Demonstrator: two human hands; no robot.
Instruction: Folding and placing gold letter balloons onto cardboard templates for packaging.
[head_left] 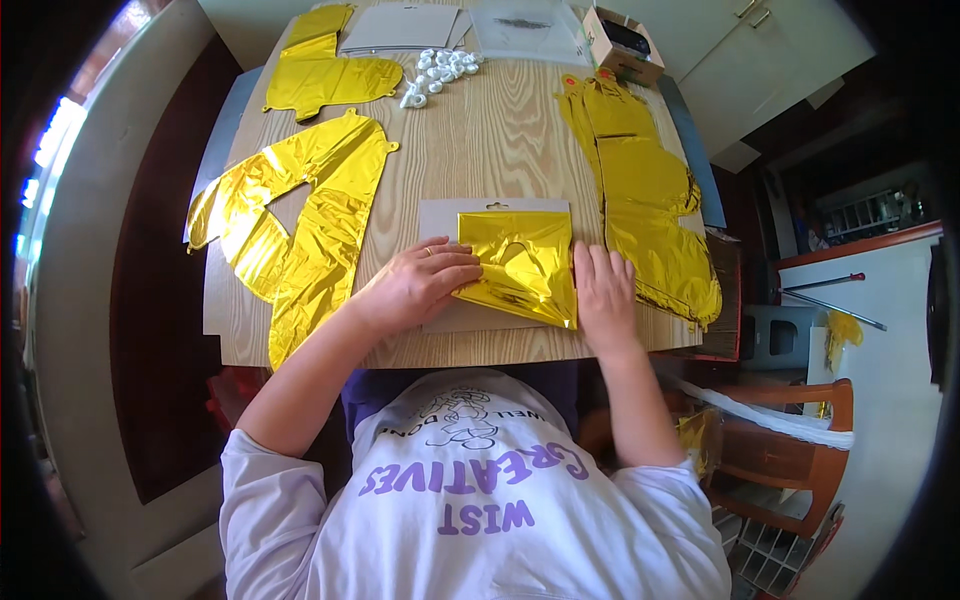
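Note:
A folded gold foil balloon (515,262) lies wrinkled on a grey card (440,218) with a hang hole, near the table's front edge. My left hand (425,278), with a ring on one finger, bends its closed fingers over the balloon's left edge; its thumb is hidden. Along the right edge of the same foil rests my right hand (605,295), fingers stretched out and pointing away from me. To the right lies a stack of flat gold foil balloons (650,200). Another flat gold balloon (335,200) spreads out on the left, its lower end reaching the front edge.
Another gold balloon (335,85) lies at the far left, beside a pile of small white rings (440,70). Behind are white sheets (400,25), a clear plastic sheet (530,35) and an open cardboard box (625,50). A wooden chair (780,460) stands at the lower right.

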